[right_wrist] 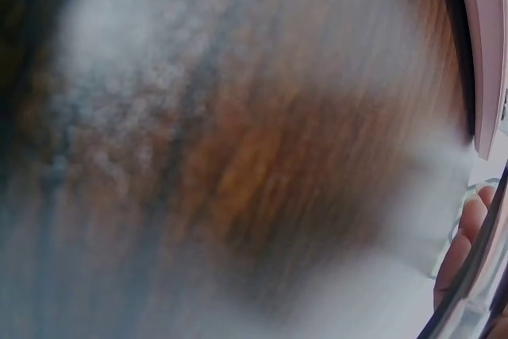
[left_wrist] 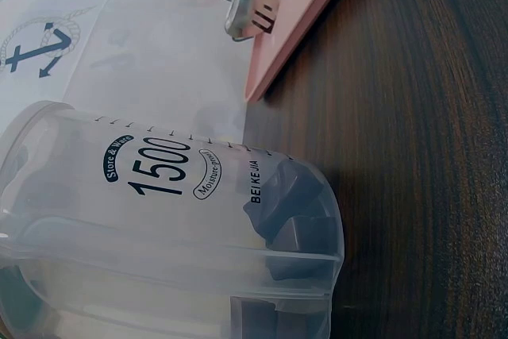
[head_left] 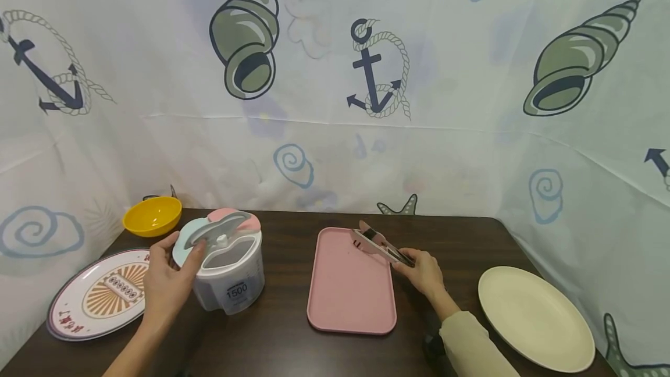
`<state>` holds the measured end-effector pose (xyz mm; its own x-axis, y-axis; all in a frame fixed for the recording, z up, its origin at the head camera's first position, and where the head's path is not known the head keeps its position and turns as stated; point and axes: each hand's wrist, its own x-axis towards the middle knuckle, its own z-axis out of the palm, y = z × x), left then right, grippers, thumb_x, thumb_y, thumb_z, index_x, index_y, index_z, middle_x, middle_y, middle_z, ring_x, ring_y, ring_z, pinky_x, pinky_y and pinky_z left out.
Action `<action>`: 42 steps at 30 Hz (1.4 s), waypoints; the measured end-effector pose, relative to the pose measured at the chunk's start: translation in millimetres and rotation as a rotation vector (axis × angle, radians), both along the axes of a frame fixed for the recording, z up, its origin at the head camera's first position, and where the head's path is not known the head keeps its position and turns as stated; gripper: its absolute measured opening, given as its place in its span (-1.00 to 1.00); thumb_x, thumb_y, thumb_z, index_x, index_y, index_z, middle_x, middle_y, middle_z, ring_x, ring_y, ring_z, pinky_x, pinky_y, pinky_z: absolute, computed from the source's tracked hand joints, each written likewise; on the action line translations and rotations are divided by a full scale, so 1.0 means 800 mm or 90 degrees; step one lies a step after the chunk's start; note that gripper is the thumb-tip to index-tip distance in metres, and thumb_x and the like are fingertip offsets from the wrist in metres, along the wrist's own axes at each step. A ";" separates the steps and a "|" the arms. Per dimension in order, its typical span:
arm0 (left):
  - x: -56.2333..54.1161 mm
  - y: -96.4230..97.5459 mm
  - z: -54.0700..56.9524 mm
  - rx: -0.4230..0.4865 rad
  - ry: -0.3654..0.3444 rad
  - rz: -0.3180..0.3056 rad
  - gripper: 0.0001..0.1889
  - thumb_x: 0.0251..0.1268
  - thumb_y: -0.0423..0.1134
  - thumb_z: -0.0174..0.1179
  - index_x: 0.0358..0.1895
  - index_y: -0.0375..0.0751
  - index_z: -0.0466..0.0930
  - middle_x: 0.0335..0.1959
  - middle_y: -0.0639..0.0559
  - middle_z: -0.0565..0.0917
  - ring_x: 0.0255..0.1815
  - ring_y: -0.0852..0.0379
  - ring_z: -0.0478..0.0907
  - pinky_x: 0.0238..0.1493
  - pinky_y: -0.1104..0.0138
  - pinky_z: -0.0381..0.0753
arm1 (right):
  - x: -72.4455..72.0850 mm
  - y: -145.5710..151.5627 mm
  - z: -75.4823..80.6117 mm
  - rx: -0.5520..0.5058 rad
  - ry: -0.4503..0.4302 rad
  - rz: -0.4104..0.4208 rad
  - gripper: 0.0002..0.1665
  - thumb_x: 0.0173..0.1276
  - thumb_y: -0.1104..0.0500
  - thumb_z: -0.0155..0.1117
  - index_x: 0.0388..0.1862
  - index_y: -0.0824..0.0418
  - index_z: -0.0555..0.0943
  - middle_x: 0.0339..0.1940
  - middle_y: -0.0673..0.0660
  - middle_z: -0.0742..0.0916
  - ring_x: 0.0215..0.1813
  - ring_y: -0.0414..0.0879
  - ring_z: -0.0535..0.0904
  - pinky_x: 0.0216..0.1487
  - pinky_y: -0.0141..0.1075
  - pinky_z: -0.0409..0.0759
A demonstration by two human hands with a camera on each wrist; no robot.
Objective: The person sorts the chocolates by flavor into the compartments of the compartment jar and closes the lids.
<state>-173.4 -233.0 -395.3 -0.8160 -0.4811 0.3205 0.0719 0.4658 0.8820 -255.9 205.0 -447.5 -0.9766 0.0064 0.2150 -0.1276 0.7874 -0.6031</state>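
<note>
My left hand (head_left: 171, 278) grips the lid of a clear storage container (head_left: 246, 284) marked 1500, thumb against its raised grey flap (head_left: 222, 227). One compartment shows open beneath that flap; teal and pink lids cover others. Dark blocky pieces (left_wrist: 298, 204) lie at the container's bottom in the left wrist view. My right hand (head_left: 423, 272) holds metal tongs (head_left: 379, 245) near their joined end. Their slotted tips are apart, over the far right part of a pink tray (head_left: 352, 301). The right wrist view is mostly blurred, with fingers (right_wrist: 456, 256) at its right edge.
A yellow bowl (head_left: 152, 217) stands behind a patterned white plate (head_left: 78, 310) at the left. On the right lies a cream oval plate (head_left: 536, 319) close to the edge of the dark wooden table (head_left: 272, 342). A printed cloth (head_left: 324, 150) hangs behind.
</note>
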 end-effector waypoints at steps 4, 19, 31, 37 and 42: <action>0.000 0.000 0.000 0.004 -0.004 -0.001 -0.34 0.24 -0.04 0.18 0.32 -0.28 0.19 0.19 -0.26 0.44 -0.12 0.51 0.29 -0.23 0.80 0.22 | 0.001 -0.001 0.000 0.006 0.007 -0.001 -0.60 0.14 0.12 0.38 -0.03 0.21 0.66 -0.14 0.19 0.74 -0.25 -0.01 0.59 -0.28 -0.12 0.51; 0.000 0.000 -0.003 -0.001 -0.014 -0.004 -0.33 0.25 -0.02 0.17 0.32 -0.28 0.19 0.19 -0.27 0.43 -0.14 0.49 0.28 -0.24 0.79 0.22 | 0.008 0.000 -0.006 0.018 0.016 -0.008 -0.64 0.15 0.11 0.36 -0.06 0.17 0.67 -0.23 0.17 0.73 -0.49 -0.13 0.36 -0.49 -0.27 0.33; 0.000 -0.003 0.002 0.005 -0.013 -0.002 -0.33 0.25 -0.01 0.17 0.33 -0.26 0.18 0.22 -0.26 0.42 -0.07 0.48 0.29 -0.20 0.83 0.22 | 0.005 0.001 0.005 -0.026 0.050 -0.002 -0.63 0.15 0.12 0.38 -0.05 0.20 0.66 -0.23 0.19 0.73 -0.41 -0.09 0.46 -0.41 -0.25 0.40; -0.001 -0.001 -0.001 0.013 0.011 -0.001 -0.35 0.24 -0.06 0.20 0.30 -0.30 0.21 0.19 -0.24 0.45 -0.09 0.53 0.30 -0.19 0.83 0.23 | 0.009 -0.006 0.017 -0.075 0.130 0.021 -0.66 0.10 0.14 0.42 -0.11 0.21 0.68 -0.34 0.15 0.72 -0.43 -0.13 0.47 -0.43 -0.28 0.42; -0.002 0.000 -0.001 0.013 0.005 -0.003 -0.34 0.24 -0.05 0.19 0.31 -0.30 0.19 0.21 -0.23 0.43 -0.06 0.49 0.30 -0.17 0.85 0.22 | 0.018 -0.028 0.040 -0.148 0.221 0.097 -0.68 0.10 0.13 0.42 -0.15 0.21 0.68 -0.44 0.07 0.69 -0.48 -0.23 0.42 -0.49 -0.39 0.41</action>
<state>-174.7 -233.3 -395.9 -0.8161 -0.4835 0.3165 0.0805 0.4473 0.8908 -241.5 182.9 -415.9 -0.8406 -0.0461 0.5398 -0.4580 0.5927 -0.6626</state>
